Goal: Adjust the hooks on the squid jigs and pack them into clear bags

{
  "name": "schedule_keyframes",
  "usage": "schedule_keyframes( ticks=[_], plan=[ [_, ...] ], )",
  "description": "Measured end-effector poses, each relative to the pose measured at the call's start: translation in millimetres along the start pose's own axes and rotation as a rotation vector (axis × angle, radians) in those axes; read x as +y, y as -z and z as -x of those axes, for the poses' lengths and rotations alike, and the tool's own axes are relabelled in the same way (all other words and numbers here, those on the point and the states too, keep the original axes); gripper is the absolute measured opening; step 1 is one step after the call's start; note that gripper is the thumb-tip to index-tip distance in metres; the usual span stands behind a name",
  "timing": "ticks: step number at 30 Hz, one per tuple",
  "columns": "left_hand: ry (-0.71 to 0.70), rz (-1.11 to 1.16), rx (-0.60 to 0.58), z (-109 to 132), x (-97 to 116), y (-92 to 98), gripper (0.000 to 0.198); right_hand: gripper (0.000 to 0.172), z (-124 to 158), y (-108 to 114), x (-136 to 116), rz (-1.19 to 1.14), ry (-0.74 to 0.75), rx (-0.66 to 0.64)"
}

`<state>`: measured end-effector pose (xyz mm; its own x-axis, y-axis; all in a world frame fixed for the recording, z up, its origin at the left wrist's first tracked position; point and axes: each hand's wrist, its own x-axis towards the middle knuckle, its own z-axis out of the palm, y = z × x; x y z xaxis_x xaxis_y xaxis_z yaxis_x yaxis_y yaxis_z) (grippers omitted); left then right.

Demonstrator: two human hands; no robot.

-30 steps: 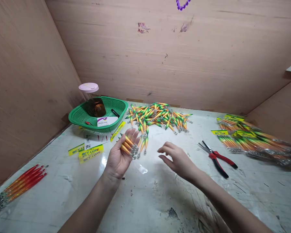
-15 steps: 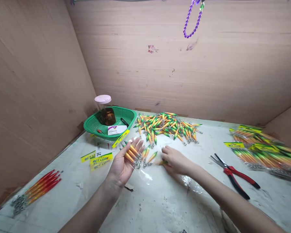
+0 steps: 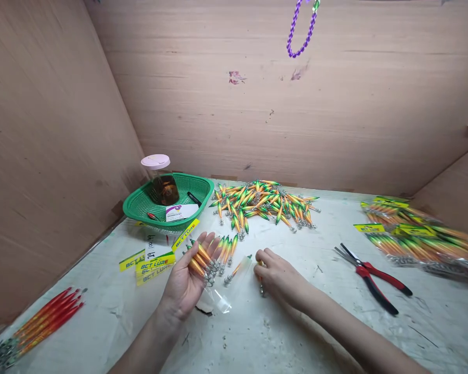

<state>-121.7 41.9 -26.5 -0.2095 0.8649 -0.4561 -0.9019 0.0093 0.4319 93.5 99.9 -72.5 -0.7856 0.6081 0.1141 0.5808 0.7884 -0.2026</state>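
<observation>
My left hand [image 3: 187, 283] is palm up, its fingers curled around a clear bag with a yellow BCT LURE header [image 3: 186, 235]. Several orange-and-green squid jigs [image 3: 198, 266] sit in that bag, hooks toward me. Right of them a single jig [image 3: 237, 270] lies by the bag's clear plastic [image 3: 220, 301]. My right hand [image 3: 278, 272] is closed in a pinch over another squid jig [image 3: 261, 278], its hook end showing below the fingers. Behind both hands spreads a big heap of the same jigs [image 3: 265, 201].
A green basket [image 3: 198, 184] holds a lidded jar [image 3: 166, 189], a card and a pen. Yellow-headed packs [image 3: 154, 270] lie on the left, red jigs [image 3: 50, 322] at the near left. Red-handled pliers [image 3: 374, 283] and bagged jigs [image 3: 413, 246] are on the right.
The camera view has shifted slightly. My right hand has drawn a little nearer to me, and the jig at its fingers shows more clearly. My left hand still holds the bag.
</observation>
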Motion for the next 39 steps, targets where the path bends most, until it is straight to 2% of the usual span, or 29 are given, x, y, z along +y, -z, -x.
schedule_keyframes(
  ticks=[5,9,12,16,19,22,27,30,35,37,39],
  plan=[
    [0.016,0.011,0.021,3.2,-4.3,-1.4,0.033,0.033,29.2,13.9,7.3,-0.118,-0.031,-0.016],
    [0.062,0.008,-0.002,4.6,-12.5,2.4,0.030,0.031,42.0,9.8,2.0,-0.207,-0.043,-0.028],
    [0.110,-0.001,-0.009,5.4,-17.5,4.5,0.027,0.031,37.6,-4.1,-4.1,-0.212,-0.082,0.021],
    [0.120,-0.031,0.008,6.6,-20.6,3.6,0.027,0.011,34.3,-15.9,-9.6,-0.194,-0.090,0.061],
    [0.123,-0.047,0.011,7.0,-21.4,2.6,0.030,0.011,35.7,-15.4,-14.5,-0.191,-0.106,0.070],
    [0.125,-0.056,-0.001,7.3,-22.0,2.4,0.032,0.027,30.0,-18.0,-23.1,-0.193,-0.102,0.068],
    [0.122,-0.053,0.018,8.1,-21.2,1.9,0.032,0.018,15.2,-26.0,-31.4,-0.197,-0.083,0.114],
    [0.124,-0.043,0.010,7.5,-20.0,2.0,0.030,0.018,26.6,-5.7,-23.3,-0.241,-0.067,0.147],
    [0.149,-0.013,-0.014,6.0,-20.6,4.9,0.027,0.017,75.2,72.8,-12.0,-0.395,-0.017,0.249],
    [0.157,-0.007,-0.024,5.7,-21.7,6.7,0.025,0.023,86.6,95.7,-19.6,-0.436,0.101,0.187],
    [0.164,-0.012,-0.035,5.5,-22.9,8.6,0.025,0.024,86.3,102.5,-34.7,-0.449,0.236,0.082]
  ],
)
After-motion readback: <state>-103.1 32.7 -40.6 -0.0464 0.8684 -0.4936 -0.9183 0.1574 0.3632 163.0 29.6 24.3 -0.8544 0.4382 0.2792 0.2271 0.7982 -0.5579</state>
